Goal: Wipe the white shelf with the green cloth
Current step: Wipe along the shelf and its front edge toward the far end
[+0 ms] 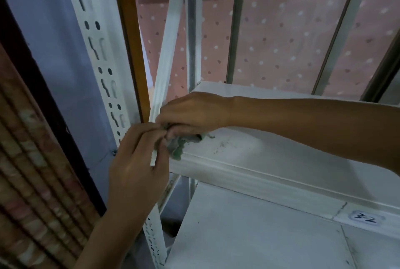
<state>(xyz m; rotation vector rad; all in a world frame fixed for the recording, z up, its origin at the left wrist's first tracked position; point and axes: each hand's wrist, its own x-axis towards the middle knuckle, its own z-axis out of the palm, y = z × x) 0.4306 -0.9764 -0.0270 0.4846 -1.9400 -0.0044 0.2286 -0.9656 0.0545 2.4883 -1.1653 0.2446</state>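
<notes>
The white shelf point(270, 156) runs from the middle to the right, with dark dirt specks on its top near the left corner. A crumpled green cloth point(178, 146) lies on that front left corner, partly hanging over the edge. My right hand point(194, 113) reaches in from the right and presses down on the cloth, its fingers closed over it. My left hand point(138, 160) comes up from below and pinches the cloth's left side with its fingertips. Most of the cloth is hidden under the two hands.
A slotted white upright post point(101, 56) stands at the shelf's left corner, with a white diagonal brace point(166, 52) and an orange post point(129, 37) behind it. A lower white shelf point(259, 236) sits beneath. A "3-2" label point(364, 219) marks the front edge. A pink dotted curtain point(281, 41) hangs behind.
</notes>
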